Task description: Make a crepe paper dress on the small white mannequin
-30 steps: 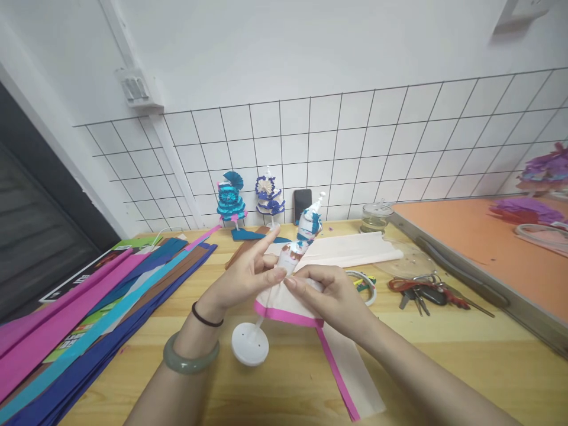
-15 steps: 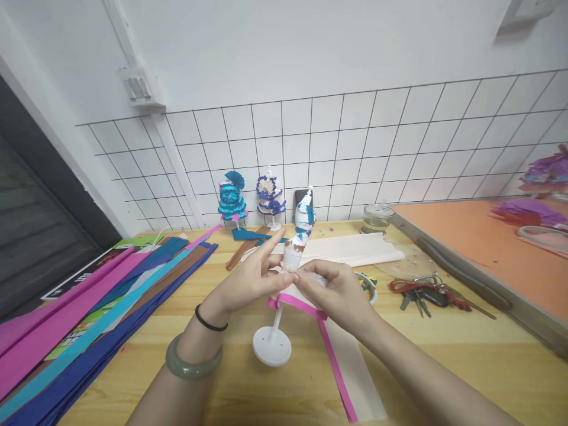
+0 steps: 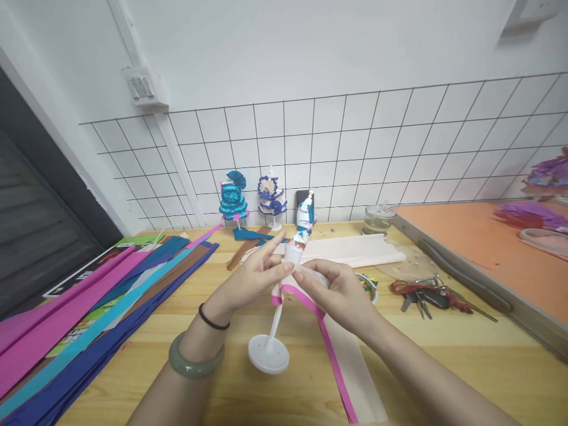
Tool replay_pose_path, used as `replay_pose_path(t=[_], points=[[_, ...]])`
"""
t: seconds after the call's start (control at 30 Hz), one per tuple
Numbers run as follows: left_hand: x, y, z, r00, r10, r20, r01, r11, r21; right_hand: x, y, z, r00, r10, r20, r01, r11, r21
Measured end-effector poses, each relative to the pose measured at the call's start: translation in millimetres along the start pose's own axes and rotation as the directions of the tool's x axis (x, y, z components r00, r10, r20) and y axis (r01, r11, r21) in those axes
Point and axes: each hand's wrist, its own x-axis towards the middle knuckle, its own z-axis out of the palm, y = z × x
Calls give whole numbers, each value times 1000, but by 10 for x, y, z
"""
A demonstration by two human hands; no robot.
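A small white display stand (image 3: 268,354) with a round base is held tilted off the table, its upper body wrapped in white paper with blue and brown scraps. My left hand (image 3: 252,278) grips that wrapped body from the left, thumb across its front. In my right hand (image 3: 339,290), thumb and fingers pinch a white crepe paper strip (image 3: 355,367) with a pink edge against the body's lower part. The strip curves round the stem and trails down to the table's front. Part of it is hidden behind my fingers.
Colourful crepe paper strips (image 3: 133,296) lie at left. Two decorated paper trees (image 3: 233,201) and a phone (image 3: 304,201) stand by the tiled wall. At right are keys (image 3: 430,296), a tape roll (image 3: 371,290), a glass jar (image 3: 377,220) and an orange board (image 3: 479,248).
The stand's base has swung slightly left and down as the stand tilts. My left thumb has shifted up a little on the body; the right hand keeps its pinch on the strip.
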Motion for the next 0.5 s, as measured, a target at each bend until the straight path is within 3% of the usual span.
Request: replay_pose_path(t=[0.27, 0.5], points=[[7, -11, -42, 1000, 10, -6, -10, 1000, -4, 2, 21, -14, 999, -50, -2, 50, 999, -5], [9, -35, -66, 1000, 23, 19, -23, 1000, -9, 8, 22, -30, 1000, -9, 24, 10, 999, -33]])
